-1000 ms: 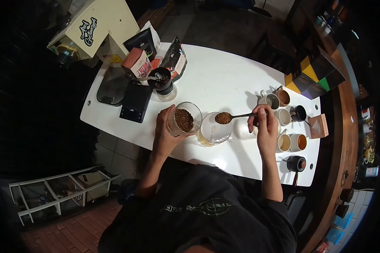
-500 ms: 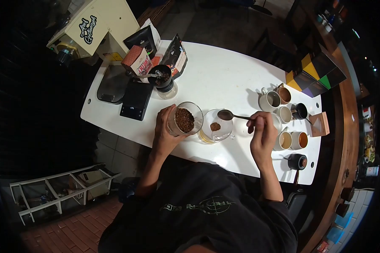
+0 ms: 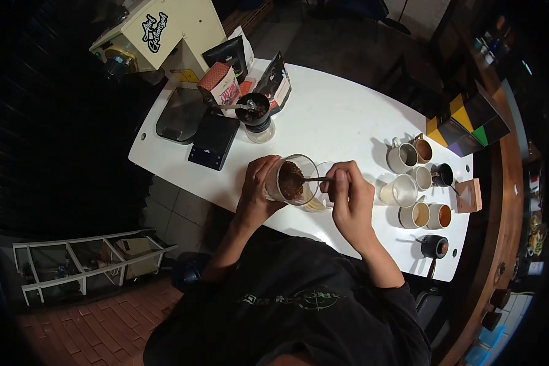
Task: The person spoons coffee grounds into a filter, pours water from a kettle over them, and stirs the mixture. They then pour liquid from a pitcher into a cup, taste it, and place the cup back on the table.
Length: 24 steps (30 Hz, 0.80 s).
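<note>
Tilted in my left hand (image 3: 257, 190) is a clear glass (image 3: 309, 168) of coarse brown grounds (image 3: 294, 190). My right hand (image 3: 352, 201) pinches the handle of a dark spoon (image 3: 314, 179), whose bowl is inside the glass, among the grounds. Behind the glass and my right hand, a second clear vessel (image 3: 324, 166) stands on the white table, mostly hidden. What it holds is not visible now.
On the white table (image 3: 341, 110) stand a hand grinder (image 3: 259, 125), a black scale (image 3: 214, 141) and coffee bags (image 3: 274, 79) at the left. Several cups (image 3: 415, 215), an empty glass (image 3: 402, 190), a small black pot (image 3: 434, 246) and a folded box (image 3: 470, 119) are at the right.
My right hand has moved left and brought the spoon from above the second vessel into the glass of grounds. The camera view has shifted, so the table items appear further right.
</note>
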Available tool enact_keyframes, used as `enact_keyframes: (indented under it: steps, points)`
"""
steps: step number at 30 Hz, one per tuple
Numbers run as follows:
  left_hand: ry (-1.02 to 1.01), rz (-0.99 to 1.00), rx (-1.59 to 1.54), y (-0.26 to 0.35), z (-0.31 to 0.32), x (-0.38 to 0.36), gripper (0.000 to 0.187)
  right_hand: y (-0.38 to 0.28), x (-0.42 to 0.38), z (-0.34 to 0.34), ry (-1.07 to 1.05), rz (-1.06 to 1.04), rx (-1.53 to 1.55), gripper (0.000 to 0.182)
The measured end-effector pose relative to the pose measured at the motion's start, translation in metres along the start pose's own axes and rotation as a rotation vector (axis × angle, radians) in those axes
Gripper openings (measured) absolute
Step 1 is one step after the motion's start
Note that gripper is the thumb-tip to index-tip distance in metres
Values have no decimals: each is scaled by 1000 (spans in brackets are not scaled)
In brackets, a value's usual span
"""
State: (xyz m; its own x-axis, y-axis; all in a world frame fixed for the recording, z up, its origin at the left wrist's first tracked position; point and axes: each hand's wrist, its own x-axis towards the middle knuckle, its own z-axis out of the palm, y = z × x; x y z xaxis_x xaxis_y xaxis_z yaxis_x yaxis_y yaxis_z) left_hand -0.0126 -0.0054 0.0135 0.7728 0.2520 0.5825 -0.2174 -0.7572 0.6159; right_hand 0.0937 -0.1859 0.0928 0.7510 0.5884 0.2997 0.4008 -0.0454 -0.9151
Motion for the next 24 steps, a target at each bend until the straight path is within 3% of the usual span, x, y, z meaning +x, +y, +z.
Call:
enact_keyframes:
  steps: [4, 9, 14, 20, 22, 24]
  points:
    - [14, -16, -8, -2, 1, -2, 109, 9, 9, -5, 45, 176, 221, 22]
    - [-1, -70, 45, -3, 0, -2, 107, 16, 17, -15, 102, 197, 417, 26]
    - [-23, -150, 72, -8, 3, -4, 107, 25, 16, -41, 171, 205, 417, 28]
    - [21, -165, 105, -18, 1, -9, 110, 33, -6, -59, 279, 116, 208, 26]
    - [20, -153, 114, -15, 0, -8, 111, 30, -17, -56, 133, 88, -177, 14]
    - [36, -177, 53, -14, 1, -7, 106, 34, -21, -49, 78, -76, -314, 5]
